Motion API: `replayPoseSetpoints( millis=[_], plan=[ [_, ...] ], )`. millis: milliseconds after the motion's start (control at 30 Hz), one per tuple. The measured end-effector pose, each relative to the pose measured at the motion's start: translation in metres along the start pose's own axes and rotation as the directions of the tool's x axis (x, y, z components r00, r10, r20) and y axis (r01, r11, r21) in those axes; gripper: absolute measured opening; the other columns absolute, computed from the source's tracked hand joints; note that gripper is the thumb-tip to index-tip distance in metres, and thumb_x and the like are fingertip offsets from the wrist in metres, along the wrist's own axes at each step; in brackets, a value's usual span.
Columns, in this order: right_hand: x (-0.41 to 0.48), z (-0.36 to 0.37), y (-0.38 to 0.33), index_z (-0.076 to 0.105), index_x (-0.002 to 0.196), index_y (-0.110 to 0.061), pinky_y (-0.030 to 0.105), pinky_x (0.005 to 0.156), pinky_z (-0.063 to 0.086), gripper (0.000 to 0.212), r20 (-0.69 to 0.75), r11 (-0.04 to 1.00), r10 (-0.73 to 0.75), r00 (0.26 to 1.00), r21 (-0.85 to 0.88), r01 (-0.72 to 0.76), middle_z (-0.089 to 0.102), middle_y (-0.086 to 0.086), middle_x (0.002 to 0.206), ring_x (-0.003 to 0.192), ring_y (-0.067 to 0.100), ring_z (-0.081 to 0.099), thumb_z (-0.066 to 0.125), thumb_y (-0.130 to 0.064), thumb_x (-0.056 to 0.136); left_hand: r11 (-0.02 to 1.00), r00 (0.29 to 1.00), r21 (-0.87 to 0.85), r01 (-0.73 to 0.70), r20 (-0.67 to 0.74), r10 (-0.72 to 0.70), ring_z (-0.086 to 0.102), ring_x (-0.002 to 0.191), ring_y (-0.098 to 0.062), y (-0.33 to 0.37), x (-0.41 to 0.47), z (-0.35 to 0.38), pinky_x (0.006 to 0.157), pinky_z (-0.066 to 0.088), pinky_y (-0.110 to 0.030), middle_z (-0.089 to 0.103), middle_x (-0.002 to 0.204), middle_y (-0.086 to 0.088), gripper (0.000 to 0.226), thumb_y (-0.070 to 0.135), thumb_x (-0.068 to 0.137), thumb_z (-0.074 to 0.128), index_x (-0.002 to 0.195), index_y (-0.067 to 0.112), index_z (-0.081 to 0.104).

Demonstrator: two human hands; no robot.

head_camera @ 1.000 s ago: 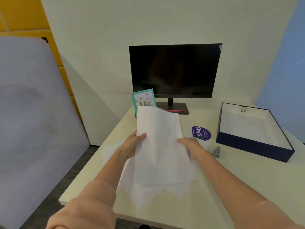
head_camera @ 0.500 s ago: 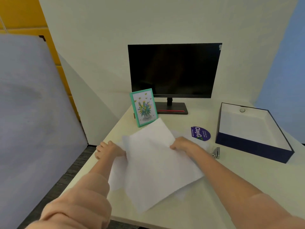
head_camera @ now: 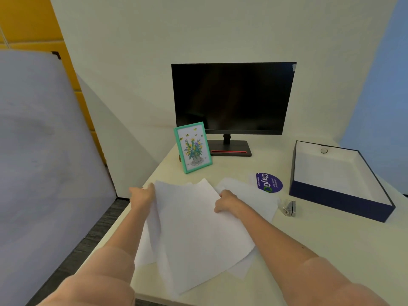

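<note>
Several loose white paper sheets (head_camera: 194, 235) lie overlapping on the cream desk (head_camera: 320, 250), near its left front. My left hand (head_camera: 141, 197) grips the left edge of the stack near its far corner. My right hand (head_camera: 226, 200) grips the far right part of the top sheets, fingers curled over the paper. More white sheets (head_camera: 254, 195) spread out to the right under my right wrist.
A dark monitor (head_camera: 234, 98) stands at the back, with a teal picture frame (head_camera: 193, 147) in front of it. A round purple sticker (head_camera: 269, 183), a small silver stapler (head_camera: 290, 208) and an open navy box (head_camera: 344, 202) lie to the right. A grey panel (head_camera: 44, 162) stands left.
The sheets, held upright a second ago, have come down flat onto the desk. My left hand moved from beside the pile to grip its left edge; the frame is uncovered.
</note>
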State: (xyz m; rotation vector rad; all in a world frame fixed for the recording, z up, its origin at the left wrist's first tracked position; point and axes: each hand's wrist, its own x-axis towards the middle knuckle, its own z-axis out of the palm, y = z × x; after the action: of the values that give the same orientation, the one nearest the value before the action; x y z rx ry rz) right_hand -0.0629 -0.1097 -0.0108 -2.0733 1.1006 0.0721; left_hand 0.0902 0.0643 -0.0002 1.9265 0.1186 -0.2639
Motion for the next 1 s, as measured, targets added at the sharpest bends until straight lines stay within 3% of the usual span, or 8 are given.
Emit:
replayPoseSetpoints(
  millis=[100, 200, 333, 467, 567, 667, 867, 1000],
  plan=[
    [-0.002, -0.004, -0.002, 0.048, 0.124, -0.001, 0.031, 0.079, 0.046, 0.039, 0.013, 0.978, 0.017, 1.000, 0.207, -0.019, 0.058, 0.015, 0.114, 0.095, 0.029, 0.057, 0.054, -0.006, 0.086, 0.880, 0.962, -0.394, 0.265, 0.049, -0.268, 0.042, 0.130, -0.036, 0.004, -0.001, -0.001, 0.105, 0.038, -0.047, 0.037, 0.146, -0.012, 0.083, 0.058, 0.085, 0.051, 0.146, 0.012, 0.019],
    [-0.007, -0.007, -0.005, 0.050, 0.119, 0.000, 0.030, 0.071, 0.049, 0.034, 0.052, 0.922, 0.032, 0.998, 0.384, -0.049, 0.058, 0.012, 0.092, 0.077, 0.026, 0.058, 0.052, -0.006, 0.086, 0.949, 0.928, -0.122, 0.291, 0.277, -0.249, 0.055, 0.117, -0.037, -0.001, -0.007, -0.009, 0.084, 0.052, -0.047, 0.050, 0.136, -0.013, 0.115, 0.068, 0.048, 0.071, 0.142, 0.014, 0.032],
    [-0.014, -0.005, -0.004, 0.054, 0.122, 0.003, 0.036, 0.080, 0.055, 0.044, 0.102, 0.886, -0.003, 0.995, 0.462, -0.044, 0.065, 0.020, 0.116, 0.096, 0.032, 0.066, 0.065, -0.008, 0.081, 0.994, 0.883, 0.087, 0.066, 0.458, -0.098, 0.061, 0.105, -0.042, -0.009, 0.007, -0.001, 0.092, 0.050, -0.052, 0.058, 0.122, -0.024, 0.069, 0.012, 0.056, 0.060, 0.124, 0.004, 0.048],
    [-0.014, -0.018, 0.006, 0.053, 0.120, 0.008, 0.035, 0.084, 0.050, 0.039, 0.012, 0.900, 0.023, 1.000, 0.436, -0.026, 0.061, 0.024, 0.113, 0.094, 0.032, 0.061, 0.058, 0.002, 0.082, 0.983, 0.896, 0.122, -0.138, 0.439, 0.072, 0.055, 0.088, -0.030, -0.001, -0.011, 0.007, 0.077, 0.045, -0.034, 0.058, 0.103, -0.015, 0.035, 0.008, 0.083, 0.042, 0.116, 0.005, 0.052],
    [-0.011, -0.034, 0.020, 0.046, 0.127, 0.006, 0.046, 0.102, 0.043, 0.045, -0.026, 0.907, 0.100, 0.995, 0.413, -0.080, 0.053, 0.022, 0.128, 0.115, 0.037, 0.054, 0.054, 0.000, 0.083, 0.732, 0.877, 0.503, -0.459, 0.390, 0.281, 0.053, 0.102, -0.031, -0.012, -0.003, 0.011, 0.085, 0.045, -0.038, 0.056, 0.118, -0.013, 0.033, 0.007, 0.088, 0.039, 0.118, 0.009, 0.052],
    [-0.013, -0.041, 0.033, 0.047, 0.125, 0.005, 0.050, 0.103, 0.043, 0.040, -0.018, 0.892, 0.162, 0.987, 0.430, -0.139, 0.053, 0.023, 0.128, 0.116, 0.039, 0.053, 0.050, 0.000, 0.085, 0.445, 0.819, 0.688, -0.574, 0.499, 0.284, 0.040, 0.128, -0.031, -0.019, 0.000, 0.011, 0.102, 0.038, -0.046, 0.039, 0.140, -0.008, 0.046, 0.026, 0.093, 0.047, 0.138, 0.022, 0.037],
    [-0.017, -0.036, 0.032, 0.047, 0.124, 0.004, 0.050, 0.100, 0.045, 0.039, 0.016, 0.871, 0.170, 0.985, 0.466, -0.157, 0.053, 0.024, 0.128, 0.115, 0.039, 0.055, 0.046, 0.002, 0.086, 0.259, 0.776, 0.731, -0.631, 0.595, 0.210, 0.033, 0.132, -0.029, -0.007, 0.019, 0.019, 0.106, 0.033, -0.047, 0.035, 0.140, -0.005, 0.063, 0.047, 0.084, 0.059, 0.139, 0.030, 0.034],
    [-0.018, -0.033, 0.031, 0.044, 0.129, 0.003, 0.049, 0.103, 0.043, 0.044, 0.017, 0.874, 0.182, 0.983, 0.455, -0.169, 0.051, 0.022, 0.131, 0.118, 0.037, 0.052, 0.046, 0.000, 0.085, 0.315, 0.791, 0.728, -0.608, 0.589, 0.165, 0.034, 0.130, -0.030, -0.001, 0.022, 0.022, 0.105, 0.033, -0.043, 0.043, 0.134, -0.005, 0.048, 0.042, 0.088, 0.052, 0.131, 0.023, 0.041]
  ],
)
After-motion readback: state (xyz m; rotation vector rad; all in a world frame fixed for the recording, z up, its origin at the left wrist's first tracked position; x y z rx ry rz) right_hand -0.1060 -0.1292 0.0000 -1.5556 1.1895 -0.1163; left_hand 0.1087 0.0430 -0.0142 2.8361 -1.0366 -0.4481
